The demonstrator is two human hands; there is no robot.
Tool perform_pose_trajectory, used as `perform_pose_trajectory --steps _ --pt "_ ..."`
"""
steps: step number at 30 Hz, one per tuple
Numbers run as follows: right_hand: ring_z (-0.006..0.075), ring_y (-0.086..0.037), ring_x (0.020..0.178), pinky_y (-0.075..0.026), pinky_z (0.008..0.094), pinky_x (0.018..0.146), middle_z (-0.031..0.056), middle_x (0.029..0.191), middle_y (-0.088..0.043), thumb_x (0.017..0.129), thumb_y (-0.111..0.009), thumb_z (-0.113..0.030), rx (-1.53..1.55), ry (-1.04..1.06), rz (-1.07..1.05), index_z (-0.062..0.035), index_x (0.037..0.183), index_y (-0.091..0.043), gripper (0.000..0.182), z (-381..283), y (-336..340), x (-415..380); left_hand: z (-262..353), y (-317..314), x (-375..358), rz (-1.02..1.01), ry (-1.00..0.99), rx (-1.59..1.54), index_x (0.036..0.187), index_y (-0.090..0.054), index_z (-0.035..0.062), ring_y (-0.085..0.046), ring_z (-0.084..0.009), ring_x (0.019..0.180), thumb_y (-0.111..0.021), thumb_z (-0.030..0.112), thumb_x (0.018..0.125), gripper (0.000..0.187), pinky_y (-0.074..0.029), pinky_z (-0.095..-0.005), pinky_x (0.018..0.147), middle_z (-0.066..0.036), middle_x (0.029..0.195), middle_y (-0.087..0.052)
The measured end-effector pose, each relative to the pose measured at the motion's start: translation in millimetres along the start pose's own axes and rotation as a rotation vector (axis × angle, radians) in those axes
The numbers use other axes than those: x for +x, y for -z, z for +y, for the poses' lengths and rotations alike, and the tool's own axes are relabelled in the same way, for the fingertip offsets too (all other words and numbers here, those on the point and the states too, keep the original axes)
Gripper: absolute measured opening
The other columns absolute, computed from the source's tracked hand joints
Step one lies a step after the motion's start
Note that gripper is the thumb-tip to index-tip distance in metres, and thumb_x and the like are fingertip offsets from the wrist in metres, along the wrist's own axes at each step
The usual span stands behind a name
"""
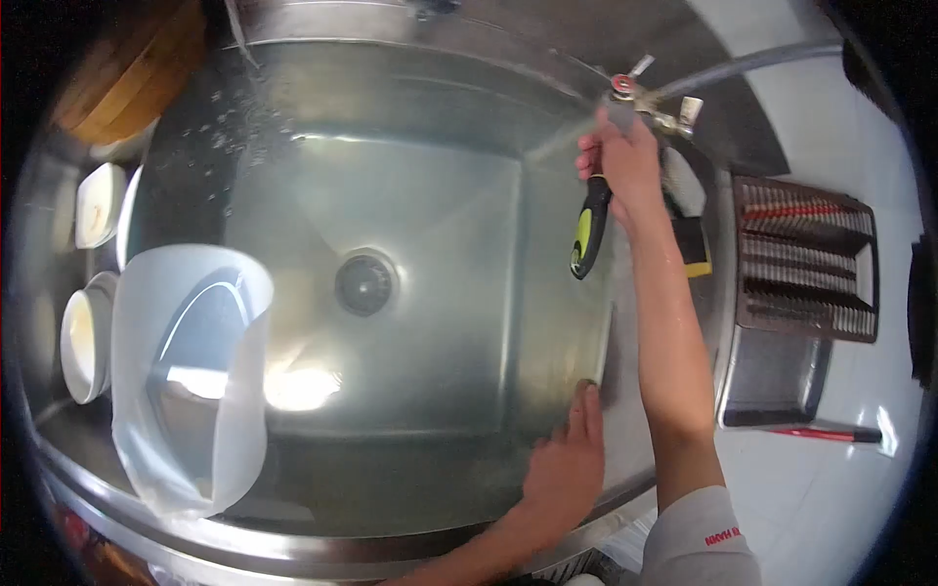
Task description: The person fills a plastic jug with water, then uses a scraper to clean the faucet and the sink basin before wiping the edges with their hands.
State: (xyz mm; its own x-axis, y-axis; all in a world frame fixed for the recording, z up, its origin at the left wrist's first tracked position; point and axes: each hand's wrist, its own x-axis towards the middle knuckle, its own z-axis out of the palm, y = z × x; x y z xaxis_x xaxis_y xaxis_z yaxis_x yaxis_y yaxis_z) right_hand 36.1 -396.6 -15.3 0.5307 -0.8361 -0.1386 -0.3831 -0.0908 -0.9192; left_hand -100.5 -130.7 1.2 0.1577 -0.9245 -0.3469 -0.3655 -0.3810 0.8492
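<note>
My right hand [630, 161] is closed round a tool with a black and lime-green handle [589, 230], its handle end pointing down over the sink's right side. The tool's working end is hidden by my hand or blends with the tap behind. Just beyond my fingers is a tap with a red-marked top [622, 86]. Lower down, my left hand [567, 469] has its fingers stretched out, the tips at the sink's right rim. The metal sink [430, 244] holds water over a round drain [366, 283].
A translucent plastic container [191, 391] with water stands at the sink's left. White dishes [86, 332] and a wooden tub [137, 78] line the left ledge. Water [239, 39] runs in at upper left. Right are a yellow-black sponge [694, 249], a brown slotted rack [806, 259] and a red-black pen-like object [831, 434].
</note>
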Motion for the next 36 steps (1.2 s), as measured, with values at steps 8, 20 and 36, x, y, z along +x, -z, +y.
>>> perform_pose_trajectory --steps 8,20,36 --pt "0.0156 -0.056 0.055 -0.046 0.0286 0.047 0.0089 0.077 -0.060 0.098 -0.046 -0.017 0.385 -0.024 0.050 -0.0039 0.114 -0.047 0.020 9.7 -21.6 9.0 -2.3 -7.9 -1.7 0.109 0.000 0.055 0.140 -0.022 -0.0128 -0.065 -0.0363 0.094 -0.051 0.005 0.078 0.070 -0.057 -0.0420 0.070 -0.029 0.142 -0.036" --pt "0.0214 -0.060 0.055 -0.050 0.0330 0.047 0.0176 0.080 -0.062 0.096 -0.045 -0.012 0.449 -0.081 -0.046 -0.0002 0.108 -0.041 0.017 9.5 -24.8 7.1 3.2 1.4 2.8 -0.015 0.033 0.022 0.139 -0.021 -0.0098 -0.065 -0.0398 0.089 -0.060 0.014 0.078 0.076 -0.057 -0.0434 0.070 -0.029 0.139 -0.039" --pt "0.0182 -0.055 0.046 -0.047 0.0329 0.040 0.0145 0.073 -0.058 0.099 -0.036 -0.013 0.481 0.074 0.173 -0.0002 0.103 -0.031 0.014 5.6 -16.8 1.2 5.3 4.3 2.0 -0.110 0.057 0.001 0.142 -0.013 -0.0082 -0.064 -0.0414 0.093 -0.063 0.021 0.082 0.084 -0.056 -0.0452 0.074 -0.028 0.145 -0.031"
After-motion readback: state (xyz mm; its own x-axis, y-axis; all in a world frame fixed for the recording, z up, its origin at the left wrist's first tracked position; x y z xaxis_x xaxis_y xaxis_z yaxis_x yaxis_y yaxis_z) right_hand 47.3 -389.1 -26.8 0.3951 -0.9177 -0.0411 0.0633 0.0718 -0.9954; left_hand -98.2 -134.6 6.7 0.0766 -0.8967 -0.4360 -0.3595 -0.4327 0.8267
